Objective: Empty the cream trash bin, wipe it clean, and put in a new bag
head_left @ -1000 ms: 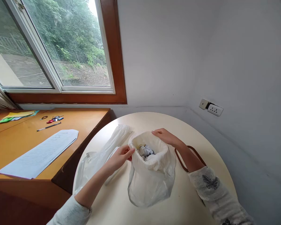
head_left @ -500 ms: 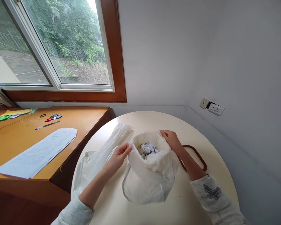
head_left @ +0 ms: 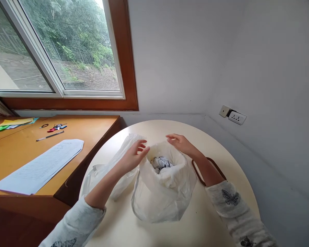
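From my remote seat I saw the plastic bag (head_left: 159,206) on the round table (head_left: 216,219), holding crumpled paper (head_left: 161,163). The left hand (head_left: 131,157) and right hand (head_left: 182,144) had fingers parted by its rim — thin, light, probably slippery film, I judged, best pinched there.

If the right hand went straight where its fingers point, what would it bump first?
Probably the left hand, across the bag, though depth is unclear and it might pass just beyond.

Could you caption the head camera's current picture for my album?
Left hand and right hand at the mouth of an open plastic bag with crumpled paper inside, on a round table.
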`<state>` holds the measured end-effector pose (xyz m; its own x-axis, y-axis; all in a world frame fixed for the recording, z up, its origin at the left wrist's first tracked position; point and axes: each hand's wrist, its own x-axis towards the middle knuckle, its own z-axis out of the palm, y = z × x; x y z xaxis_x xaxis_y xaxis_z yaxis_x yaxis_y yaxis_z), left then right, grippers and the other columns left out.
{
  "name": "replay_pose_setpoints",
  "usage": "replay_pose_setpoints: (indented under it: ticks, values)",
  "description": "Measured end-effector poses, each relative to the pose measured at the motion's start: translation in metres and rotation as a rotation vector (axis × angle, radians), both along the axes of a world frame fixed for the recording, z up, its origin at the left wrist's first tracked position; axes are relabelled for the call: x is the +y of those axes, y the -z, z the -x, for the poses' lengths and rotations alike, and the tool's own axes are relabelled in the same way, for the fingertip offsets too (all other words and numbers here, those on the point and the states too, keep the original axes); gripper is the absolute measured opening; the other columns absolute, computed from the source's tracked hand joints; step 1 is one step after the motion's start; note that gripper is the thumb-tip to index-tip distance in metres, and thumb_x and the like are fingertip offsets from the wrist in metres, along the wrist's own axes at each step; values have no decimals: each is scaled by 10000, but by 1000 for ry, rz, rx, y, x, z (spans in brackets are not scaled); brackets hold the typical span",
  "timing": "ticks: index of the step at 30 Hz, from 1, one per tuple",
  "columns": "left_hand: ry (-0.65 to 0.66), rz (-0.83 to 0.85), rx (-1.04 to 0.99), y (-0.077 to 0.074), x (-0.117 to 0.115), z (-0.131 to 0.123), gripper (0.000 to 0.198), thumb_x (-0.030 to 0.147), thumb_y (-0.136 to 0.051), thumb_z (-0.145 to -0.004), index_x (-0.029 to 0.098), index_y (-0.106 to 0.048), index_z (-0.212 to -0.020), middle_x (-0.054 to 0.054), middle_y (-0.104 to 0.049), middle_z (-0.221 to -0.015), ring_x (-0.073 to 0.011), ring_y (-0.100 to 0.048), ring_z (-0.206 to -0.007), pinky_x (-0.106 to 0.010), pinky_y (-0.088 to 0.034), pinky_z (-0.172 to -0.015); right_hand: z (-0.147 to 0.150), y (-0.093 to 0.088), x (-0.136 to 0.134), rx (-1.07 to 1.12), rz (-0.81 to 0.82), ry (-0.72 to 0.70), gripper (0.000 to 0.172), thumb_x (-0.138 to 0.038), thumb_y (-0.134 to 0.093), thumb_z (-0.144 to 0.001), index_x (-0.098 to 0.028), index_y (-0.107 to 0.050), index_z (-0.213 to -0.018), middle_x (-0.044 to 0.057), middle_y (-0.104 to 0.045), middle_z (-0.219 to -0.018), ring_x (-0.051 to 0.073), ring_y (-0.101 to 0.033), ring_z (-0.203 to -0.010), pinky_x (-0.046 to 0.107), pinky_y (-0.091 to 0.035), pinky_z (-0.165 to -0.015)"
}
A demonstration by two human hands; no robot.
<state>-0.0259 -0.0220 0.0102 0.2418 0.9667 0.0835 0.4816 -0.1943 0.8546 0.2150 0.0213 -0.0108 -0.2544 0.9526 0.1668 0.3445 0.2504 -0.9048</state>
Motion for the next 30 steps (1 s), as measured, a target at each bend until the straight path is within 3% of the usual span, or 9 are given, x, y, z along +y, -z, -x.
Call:
replay_pose_setpoints:
  ticks: [2, 5, 10, 15, 21, 26, 28, 30]
  values:
    - [73, 15, 65, 0, -3, -9, 620, 520, -529, -745, 244, -387, -1281, -114, -495, -1215, -214, -563, -881, -333, -464, -736, 7, -6, 3, -11, 16, -67, 311, -414, -567, -751, -176, -650, -933, 69, -652, -965, 163, -594, -854, 268, -441, -727]
    - [143, 26, 98, 0, -10, -17, 674, 512, -557, -730, 273, -345, -1324, -108, -388, -1352, -205, -568, -838, -308, -460, -687, 15, -7, 7, -12, -33, -57, 242, -371, -580, -731, -151, -660, -789, 52, -667, -818, 159, -596, -779, 272, -441, -707]
    - [151, 46, 101, 0, -8, -17, 712, 506, -581, -718, 243, -339, -1334, -96, -477, -1272, -236, -552, -947, -312, -453, -735, 16, -6, 13, 8, -91, 23, 195, -338, -573, -719, -155, -634, -696, 27, -648, -723, 136, -575, -699, 259, -427, -669]
    - [251, 61, 34, 4, 2, -13, 746, 491, -616, -703, 234, -317, -1336, -84, -400, -1346, -247, -442, -1148, -320, -414, -891, 13, 2, 28, 23, -76, 119, 196, -347, -574, -707, -156, -616, -712, 31, -634, -720, 132, -555, -677, 254, -414, -632]
    - [187, 52, 12, 15, 2, -16, 661, 540, -549, -747, 234, -365, -1302, -78, -512, -1216, -238, -548, -952, -355, -467, -790, 7, 18, 37, 50, 62, 48, 256, -402, -622, -657, -147, -631, -681, 22, -625, -625, 131, -549, -578, 238, -413, -521]
    - [180, 87, -205, 37, -4, -11, 626, 632, -385, -797, 239, -378, -1285, -78, -486, -1267, -270, -431, -1182, -399, -395, -954, -9, 17, 16, 139, -17, 215, 339, -465, -526, -751, -165, -602, -891, 48, -622, -809, 150, -583, -724, 283, -452, -650]
    - [209, 91, -262, 46, -9, -6, 751, 696, -380, -750, 254, -274, -1349, -86, -371, -1376, -281, -309, -1282, -417, -334, -1018, -18, 15, -6, 209, -109, 270, 396, -484, -490, -786, -192, -538, -1049, 74, -601, -961, 175, -578, -889, 322, -451, -765]
    - [237, 78, -290, 54, -14, -2, 954, 735, -462, -662, 268, -88, -1404, -100, -243, -1447, -293, -188, -1337, -436, -283, -1053, -25, 16, -36, 305, -234, 223, 530, -505, -520, -779, -218, -429, -1215, 111, -548, -1130, 211, -511, -1079, 372, -416, -879]
